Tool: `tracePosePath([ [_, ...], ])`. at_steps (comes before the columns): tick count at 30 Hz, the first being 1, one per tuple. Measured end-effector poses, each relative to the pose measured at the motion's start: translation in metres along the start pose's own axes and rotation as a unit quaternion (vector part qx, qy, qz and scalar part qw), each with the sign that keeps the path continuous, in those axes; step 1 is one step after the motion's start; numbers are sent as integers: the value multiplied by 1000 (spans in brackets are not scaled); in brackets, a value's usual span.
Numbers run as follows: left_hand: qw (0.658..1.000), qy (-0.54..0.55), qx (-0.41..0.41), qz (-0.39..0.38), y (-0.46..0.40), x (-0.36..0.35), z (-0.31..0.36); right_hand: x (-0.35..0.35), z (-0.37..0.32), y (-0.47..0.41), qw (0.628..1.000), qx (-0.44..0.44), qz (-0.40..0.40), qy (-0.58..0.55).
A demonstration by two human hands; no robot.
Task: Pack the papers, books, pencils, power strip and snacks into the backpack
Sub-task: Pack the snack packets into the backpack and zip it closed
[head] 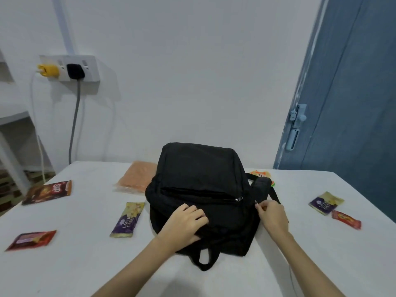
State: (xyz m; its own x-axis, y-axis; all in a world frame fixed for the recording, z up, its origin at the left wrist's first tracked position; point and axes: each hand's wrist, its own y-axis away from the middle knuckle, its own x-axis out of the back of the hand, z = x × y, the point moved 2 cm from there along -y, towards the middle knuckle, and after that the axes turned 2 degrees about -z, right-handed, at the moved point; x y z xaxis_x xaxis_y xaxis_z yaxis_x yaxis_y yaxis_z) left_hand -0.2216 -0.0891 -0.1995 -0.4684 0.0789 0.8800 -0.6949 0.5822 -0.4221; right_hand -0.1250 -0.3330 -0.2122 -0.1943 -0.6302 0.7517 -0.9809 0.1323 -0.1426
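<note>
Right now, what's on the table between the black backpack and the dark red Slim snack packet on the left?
In the head view, a clear bag of orange snack lies between the black fabric backpack and the dark red packet, beside the backpack.

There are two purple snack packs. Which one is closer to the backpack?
The long purple pack left of the backpack; the other purple pack lies farther off, right, beside a red wrapper.
</note>
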Motion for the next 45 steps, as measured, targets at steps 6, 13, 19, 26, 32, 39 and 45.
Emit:
tracePosePath([
  [6, 992, 63, 110, 13, 2, 5, 10, 9, -9, 55, 985, 113, -63, 117],
  [13, 975, 177, 131, -6, -3, 5, 66, 15, -33, 110, 945, 272, -173, 49],
  [19, 961, 144, 193, 133, -10, -6, 99, 24, -21, 111, 925, 322, -200, -9],
  [26, 929, 156, 258, 216, -11, -7, 103, 24, -15, 103, 938, 293, -150, -107],
  [32, 919, 95, 336, 184, 3, 10, 86, 8, -29, 87, 922, 369, -114, 22],
  [39, 862, 173, 429, 207, 52, 48, 31, 14, -20, 65, 943, 312, -114, -19],
  [45, 793, 320, 506, 112, 70, 59, -14, 7, -71, 70, 925, 313, -210, 40],
])
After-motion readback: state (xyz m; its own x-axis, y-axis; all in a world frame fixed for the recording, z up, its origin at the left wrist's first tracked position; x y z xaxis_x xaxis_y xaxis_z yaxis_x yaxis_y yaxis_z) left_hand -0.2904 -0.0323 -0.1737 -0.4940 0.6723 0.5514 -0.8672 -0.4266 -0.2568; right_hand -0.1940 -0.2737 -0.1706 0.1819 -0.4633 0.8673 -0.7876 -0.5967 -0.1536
